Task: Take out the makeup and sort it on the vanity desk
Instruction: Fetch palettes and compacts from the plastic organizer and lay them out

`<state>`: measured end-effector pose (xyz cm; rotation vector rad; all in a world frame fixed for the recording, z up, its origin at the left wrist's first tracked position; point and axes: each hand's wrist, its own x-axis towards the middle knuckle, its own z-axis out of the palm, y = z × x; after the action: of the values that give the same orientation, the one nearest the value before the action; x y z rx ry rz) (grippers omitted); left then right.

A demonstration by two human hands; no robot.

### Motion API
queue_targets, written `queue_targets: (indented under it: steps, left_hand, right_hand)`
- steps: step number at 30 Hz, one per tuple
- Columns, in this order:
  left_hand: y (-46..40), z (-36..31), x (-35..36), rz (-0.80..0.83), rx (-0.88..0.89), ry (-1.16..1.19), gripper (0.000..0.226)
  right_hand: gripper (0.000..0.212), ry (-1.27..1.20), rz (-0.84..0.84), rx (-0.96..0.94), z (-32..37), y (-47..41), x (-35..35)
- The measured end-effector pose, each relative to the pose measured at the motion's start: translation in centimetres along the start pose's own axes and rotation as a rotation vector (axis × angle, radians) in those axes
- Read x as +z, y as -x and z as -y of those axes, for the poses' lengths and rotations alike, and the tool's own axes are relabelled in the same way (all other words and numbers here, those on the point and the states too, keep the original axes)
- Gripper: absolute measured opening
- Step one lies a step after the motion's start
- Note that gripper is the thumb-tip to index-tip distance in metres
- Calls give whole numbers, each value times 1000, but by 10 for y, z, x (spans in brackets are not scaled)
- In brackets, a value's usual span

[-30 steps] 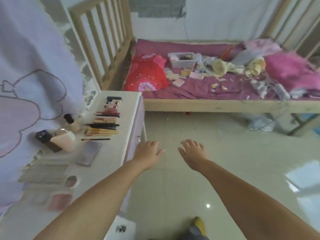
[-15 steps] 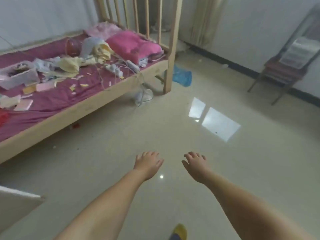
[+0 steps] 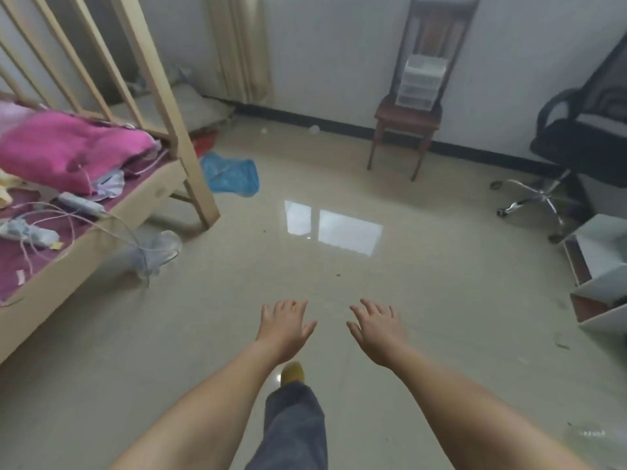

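My left hand [image 3: 285,325] and my right hand [image 3: 376,329] are stretched out in front of me over the tiled floor, palms down. The fingers of both are spread and hold nothing. A small clear set of plastic drawers [image 3: 420,81] stands on a wooden chair [image 3: 405,120] against the far wall. The vanity desk and the makeup are out of view.
A wooden bed [image 3: 142,201] with pink bedding and cables fills the left side. A blue bag [image 3: 230,174] lies on the floor by its post. A black office chair [image 3: 583,137] and white open boxes [image 3: 600,266] stand at the right. My leg and yellow slipper [image 3: 293,371] show below.
My view has swung right, away from the vanity desk and along the bed to the far wall with the chairs. Both hands stay outstretched and hold nothing. My leg has stepped forward.
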<state>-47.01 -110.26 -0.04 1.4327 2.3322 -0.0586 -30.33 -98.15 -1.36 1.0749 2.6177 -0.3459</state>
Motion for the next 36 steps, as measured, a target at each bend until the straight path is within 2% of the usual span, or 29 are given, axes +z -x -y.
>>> queue_targets:
  steps: [10,16,26,32,36]
  left_hand:
    - [-247,-31,-95,55,254,-103,55]
    - [-386,-90,-126,114,368,-133,57]
    - [-623,-200,-200,57,300,-80,55]
    - [-745,-218,-245,44,253,-57,54]
    - [-854,-216,-277,23,255,-72,55]
  right_hand:
    - [50,-71,-95,205,-82,-183,-104]
    - [50,-96,-37,302,-173,-275,-135]
    - [47,-61,1,272,-367,-460,-227]
    - [46,-94,29,207,-419,-590,-267]
    - [47,-150,-12,199,-446,-699,-298]
